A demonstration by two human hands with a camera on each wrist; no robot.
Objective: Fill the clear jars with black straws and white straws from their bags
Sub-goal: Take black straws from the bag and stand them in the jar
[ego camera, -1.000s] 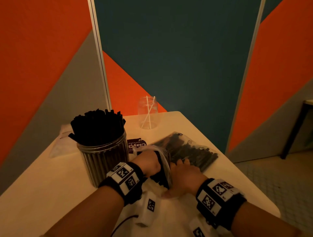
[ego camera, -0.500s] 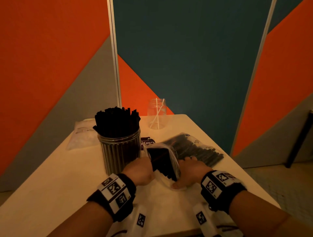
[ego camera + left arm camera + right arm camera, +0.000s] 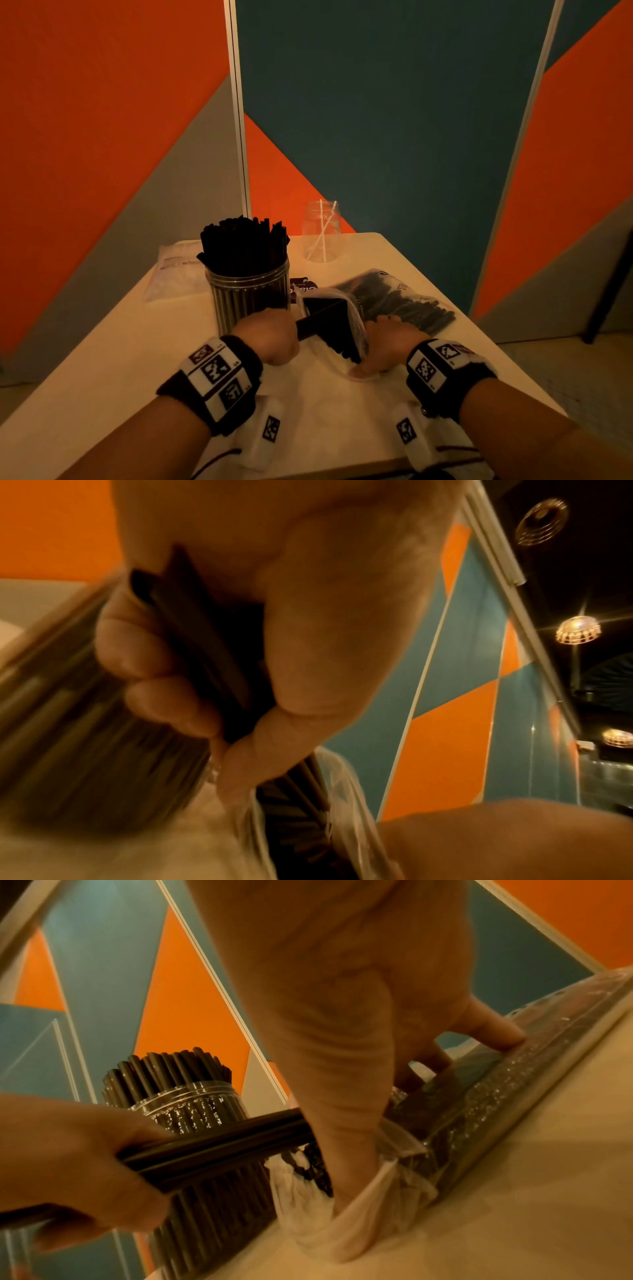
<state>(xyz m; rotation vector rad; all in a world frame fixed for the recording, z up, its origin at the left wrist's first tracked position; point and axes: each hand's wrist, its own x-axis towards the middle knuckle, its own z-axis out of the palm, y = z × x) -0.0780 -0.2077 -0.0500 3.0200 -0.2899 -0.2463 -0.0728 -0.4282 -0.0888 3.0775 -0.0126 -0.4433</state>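
- Left hand (image 3: pixel 270 337) has its fingers curled tight round a bunch of black straws (image 3: pixel 329 320), whose far ends sit in the mouth of an open clear bag (image 3: pixel 346 342) at the near middle of the table (image 3: pixel 102 370).
- Right hand (image 3: pixel 383 346) pins that bag down, thumb pressing its near edge and fingers spread flat over it.
- Just left of the hands, the near jar (image 3: pixel 250 301) is packed with black straws, so that half looks almost done.
- Beyond the bag, to the right, a second bag of black straws (image 3: pixel 400 305) lies flat.
- At the far edge the small jar (image 3: pixel 321 231) holds only two white straws (image 3: pixel 322 229); filling it remains.
- On the far left lies a pale bag (image 3: pixel 174 274), contents unclear.
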